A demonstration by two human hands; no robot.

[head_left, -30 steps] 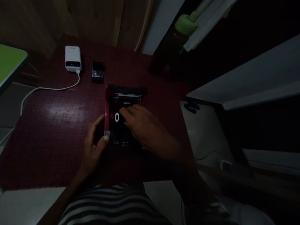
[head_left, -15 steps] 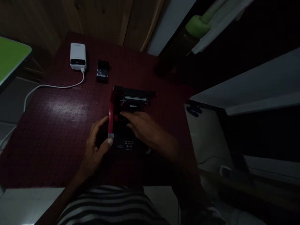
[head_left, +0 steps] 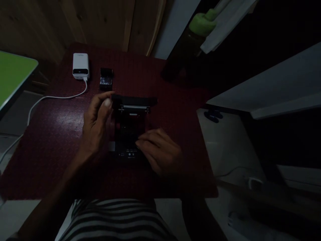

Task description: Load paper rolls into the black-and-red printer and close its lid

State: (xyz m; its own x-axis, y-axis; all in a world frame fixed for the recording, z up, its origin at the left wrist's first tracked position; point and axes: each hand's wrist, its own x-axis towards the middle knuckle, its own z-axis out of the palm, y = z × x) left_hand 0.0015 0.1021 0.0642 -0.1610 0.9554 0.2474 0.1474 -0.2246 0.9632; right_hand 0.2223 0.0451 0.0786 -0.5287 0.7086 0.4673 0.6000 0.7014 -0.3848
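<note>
A small black and red printer (head_left: pixel 125 155) lies on the dark red table, its lid (head_left: pixel 135 100) raised and its bay uncovered. A metal bar and roller show on the lid's inner side. My left hand (head_left: pixel 94 120) has its thumb and fingers closed on the left end of the lid. At the bay's front right edge is my right hand (head_left: pixel 160 149), fingers bent and pressed together. Whatever those fingertips hold, if anything, is hidden in the dark. Behind the printer, to the left, lies a small black roll with a shiny strip (head_left: pixel 106 80).
A white power bank (head_left: pixel 80 63) stands at the back left, its white cable (head_left: pixel 57 97) running off the table's left side. A green-topped table (head_left: pixel 15 75) is at far left. A green-capped bottle (head_left: pixel 200 25) stands at the back right. Slippers (head_left: pixel 213 115) lie on the floor.
My left hand has moved from the printer's left side up to the raised lid. My right hand has drawn back out of the bay toward its front right edge.
</note>
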